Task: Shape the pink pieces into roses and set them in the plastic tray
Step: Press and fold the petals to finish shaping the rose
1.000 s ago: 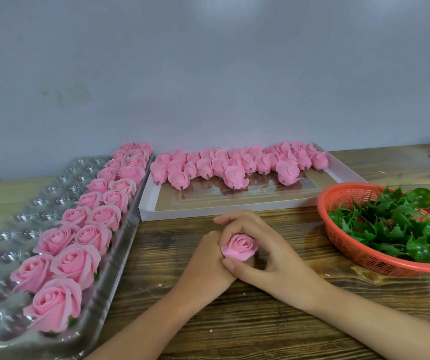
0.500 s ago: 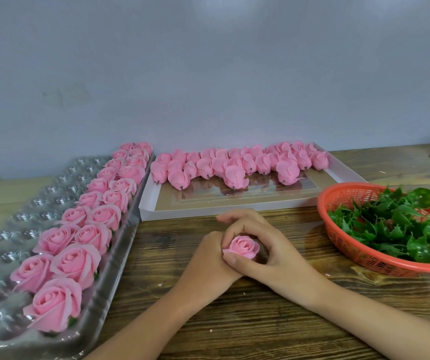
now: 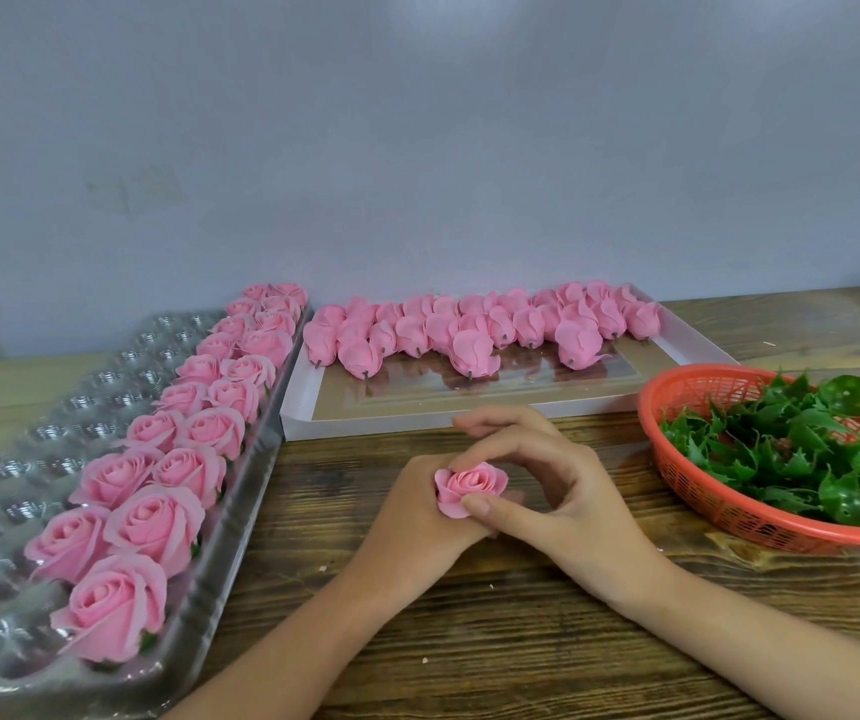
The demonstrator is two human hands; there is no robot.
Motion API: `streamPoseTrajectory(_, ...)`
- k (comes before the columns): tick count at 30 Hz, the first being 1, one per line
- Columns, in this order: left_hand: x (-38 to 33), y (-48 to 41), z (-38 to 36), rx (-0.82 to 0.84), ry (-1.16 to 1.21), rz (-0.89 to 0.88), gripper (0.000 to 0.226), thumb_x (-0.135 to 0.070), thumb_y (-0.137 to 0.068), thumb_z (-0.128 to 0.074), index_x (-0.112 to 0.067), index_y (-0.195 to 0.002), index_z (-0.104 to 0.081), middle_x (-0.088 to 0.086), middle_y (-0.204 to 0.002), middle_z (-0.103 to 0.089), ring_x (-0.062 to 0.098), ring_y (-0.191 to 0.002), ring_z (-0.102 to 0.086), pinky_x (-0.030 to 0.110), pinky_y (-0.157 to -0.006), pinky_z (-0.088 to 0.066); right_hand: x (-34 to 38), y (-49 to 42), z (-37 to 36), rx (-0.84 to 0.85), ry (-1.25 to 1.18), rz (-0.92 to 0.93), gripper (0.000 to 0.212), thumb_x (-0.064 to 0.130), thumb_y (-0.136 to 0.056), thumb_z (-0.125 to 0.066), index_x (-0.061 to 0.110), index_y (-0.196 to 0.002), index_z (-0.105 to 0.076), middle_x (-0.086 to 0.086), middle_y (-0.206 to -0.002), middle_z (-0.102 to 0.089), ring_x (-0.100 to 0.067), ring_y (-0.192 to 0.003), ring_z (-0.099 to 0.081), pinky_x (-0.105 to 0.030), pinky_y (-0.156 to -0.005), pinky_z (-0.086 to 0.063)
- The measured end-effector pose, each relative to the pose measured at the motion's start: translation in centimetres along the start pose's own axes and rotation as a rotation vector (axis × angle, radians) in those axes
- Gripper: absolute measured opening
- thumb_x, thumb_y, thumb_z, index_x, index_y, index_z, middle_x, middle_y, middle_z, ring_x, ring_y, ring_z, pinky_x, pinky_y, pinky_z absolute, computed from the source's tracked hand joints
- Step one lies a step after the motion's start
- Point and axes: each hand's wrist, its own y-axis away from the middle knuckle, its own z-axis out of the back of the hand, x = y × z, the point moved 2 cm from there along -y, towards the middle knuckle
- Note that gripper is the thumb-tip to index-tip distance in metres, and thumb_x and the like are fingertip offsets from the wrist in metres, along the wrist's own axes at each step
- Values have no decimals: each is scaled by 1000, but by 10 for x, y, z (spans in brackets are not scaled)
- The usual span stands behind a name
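A small pink rose point(image 3: 471, 485) sits between both hands above the wooden table point(image 3: 495, 641). My left hand point(image 3: 412, 522) grips it from below and the left, its fingers hidden under the flower. My right hand point(image 3: 547, 491) pinches an outer petal between thumb and forefinger. On the left lies the clear plastic tray point(image 3: 27, 459), with two rows of finished pink roses point(image 3: 178, 459) along its right side. Behind the hands, a white box lid point(image 3: 687, 350) holds several unshaped pink pieces point(image 3: 469, 330).
An orange plastic basket point(image 3: 687, 402) full of green leaf calyxes point(image 3: 802, 449) stands at the right. A plain grey wall runs behind the table. A dark object shows at the far right edge.
The rose's outer petals have spread wider between the hands. My right thumb and forefinger have shifted round the flower's edge; both hands stay in the same place.
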Motion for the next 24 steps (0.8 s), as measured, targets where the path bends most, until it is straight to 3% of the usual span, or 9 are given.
streamPoseTrajectory(1,-7,0,10,-143,-278,82,25,-15,-103,-37,-24,-106,-61,-20,-85,-62,-13,-87,-58,11,-98,-36,0,0,1,-9,4,5,18,28,-80,-76,23,-97,-76,9,-123,-62,-17,-125,-56,-29,-104,-44)
streamPoseTrajectory(2,-5,1,14,-172,-282,-38,39,-20,-106,-24,-34,-99,-60,-27,-69,-58,-24,-76,-53,6,-93,-32,0,0,1,-14,4,8,19,27,-79,-77,21,-97,-76,9,-123,-62,-17,-123,-57,-28,-103,-45)
streamPoseTrajectory(4,4,18,27,244,219,-175,26,-21,-100,-47,-35,-80,-55,-19,-61,-58,-18,-68,-53,8,-73,-34,-1,-1,1,-11,-11,-4,19,25,-79,-77,21,-97,-76,8,-123,-63,-17,-123,-58,-29,-102,-46)
streamPoseTrajectory(7,1,3,45,159,620,-369,36,-18,-81,-73,-43,-78,-47,-24,-75,-55,-7,-71,-56,7,-60,-41,-2,-2,-1,25,-45,-58,18,24,-77,-79,25,-95,-75,9,-123,-63,-17,-126,-55,-34,-101,-47)
streamPoseTrajectory(11,-8,0,39,115,536,-538,37,-27,-84,-69,-60,-73,-59,-42,-76,-59,-18,-78,-57,-2,-66,-39,-2,-3,-2,101,-69,-146,22,18,-78,-79,19,-99,-75,8,-128,-61,-8,-123,-57,-20,-97,-46)
streamPoseTrajectory(13,-8,0,45,92,538,-529,39,-31,-82,-66,-69,-75,-55,-47,-79,-56,-22,-80,-55,-3,-68,-37,-1,-2,-2,91,-59,-135,25,24,-79,-78,20,-103,-73,9,-129,-60,-11,-122,-58,-24,-98,-47)
streamPoseTrajectory(16,-8,1,40,98,523,-524,24,-28,-84,-67,-44,-68,-61,-41,-74,-58,-18,-75,-57,3,-65,-40,3,0,-3,49,-8,-51,20,29,-85,-69,17,-101,-71,9,-126,-61,-19,-127,-55,-30,-101,-45)
streamPoseTrajectory(19,-6,0,39,113,506,-469,15,-26,-84,-67,-27,-70,-61,-20,-76,-64,-4,-73,-59,9,-65,-44,5,1,-4,49,46,-4,8,21,-91,-66,14,-93,-70,9,-126,-60,-18,-130,-51,-22,-104,-39)
streamPoseTrajectory(24,-8,0,39,95,467,-471,16,-25,-85,-66,-23,-69,-62,-3,-68,-63,2,-69,-59,16,-63,-44,8,3,-4,42,145,35,6,21,-91,-68,17,-88,-70,9,-123,-60,-17,-127,-53,-18,-102,-37)
